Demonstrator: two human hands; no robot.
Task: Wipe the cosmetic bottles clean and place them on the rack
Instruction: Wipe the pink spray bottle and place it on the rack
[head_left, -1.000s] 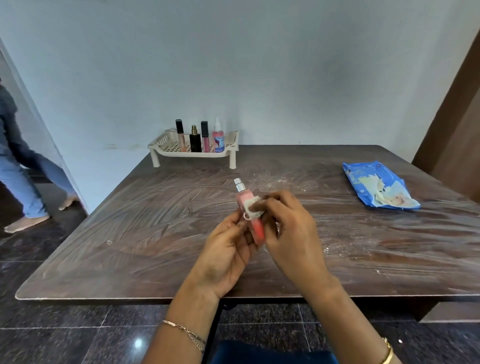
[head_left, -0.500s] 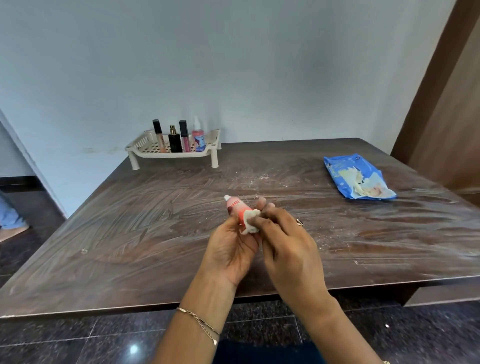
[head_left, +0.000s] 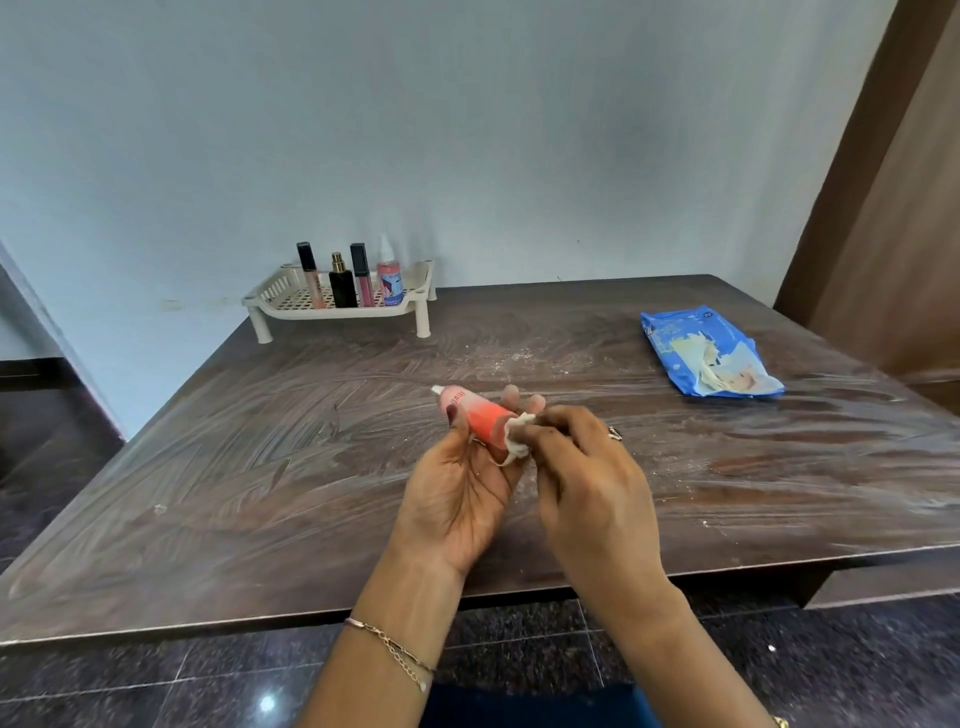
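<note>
My left hand (head_left: 457, 493) grips a pink-orange cosmetic bottle (head_left: 475, 418), tilted with its white tip pointing up and to the left. My right hand (head_left: 587, 483) pinches a small white wipe (head_left: 517, 441) against the bottle's lower end. Both hands hover over the near middle of the dark wooden table (head_left: 260, 467). A cream rack (head_left: 283, 299) stands at the table's back left edge. It holds two tall tubes with black caps, a black perfume bottle (head_left: 343, 286) and a pink spray bottle (head_left: 389, 278), all upright.
A blue pack of wipes (head_left: 709, 353) lies open at the table's right side. White dust streaks cover the tabletop. A brown wooden door (head_left: 893, 208) stands at the right. A pale blue wall runs behind the table, and dark tiled floor lies below its near edge.
The bottle tipped from nearly upright to slanting left. The wipe slid down from its middle to its lower end. The view shifted, and the person at the far left dropped out of view.
</note>
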